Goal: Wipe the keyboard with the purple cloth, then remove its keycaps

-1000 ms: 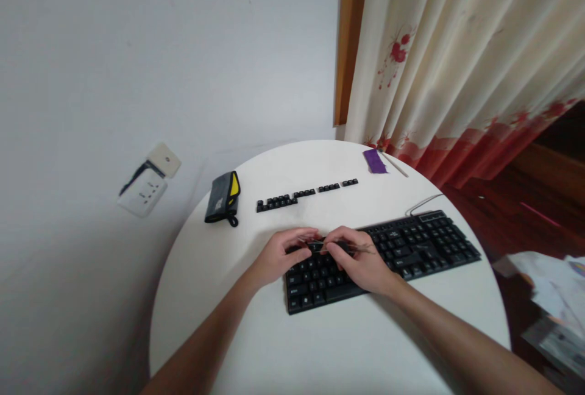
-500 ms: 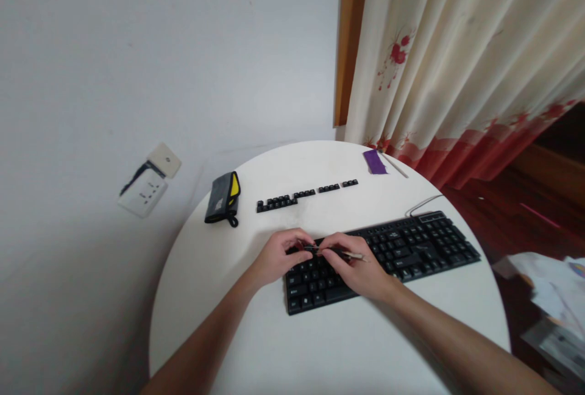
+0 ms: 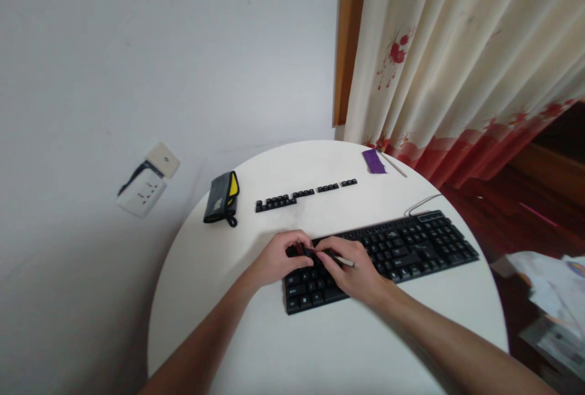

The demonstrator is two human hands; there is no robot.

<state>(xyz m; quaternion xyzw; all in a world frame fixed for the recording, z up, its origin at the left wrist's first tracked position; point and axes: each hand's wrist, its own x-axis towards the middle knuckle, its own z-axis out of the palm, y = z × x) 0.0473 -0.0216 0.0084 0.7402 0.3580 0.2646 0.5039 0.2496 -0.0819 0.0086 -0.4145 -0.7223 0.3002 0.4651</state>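
Observation:
A black keyboard [image 3: 411,249] lies at a slant on the white round table [image 3: 256,340]. My left hand [image 3: 278,258] is over its left end, thumb and fingers curved together around something small and dark that I cannot make out. Close beside it, my right hand [image 3: 351,267] pinches a slim stick-like tool [image 3: 346,261] with a pale end, its tip meeting the left fingertips. Parts of the keys beneath both hands are hidden. Beyond the keyboard, several loose black keycaps [image 3: 280,202] are laid out in rows.
A grey and yellow pouch [image 3: 221,199] rests at the table's left edge. Toward the back right lie a purple cloth [image 3: 373,161] and a thin pale stick [image 3: 393,165]. The keyboard cable [image 3: 423,202] runs off the right edge. A wall and a curtain [image 3: 439,78] border the table.
Both hands stay close together over the keyboard's left end. The tool in my right hand has shifted slightly left and its angle has changed.

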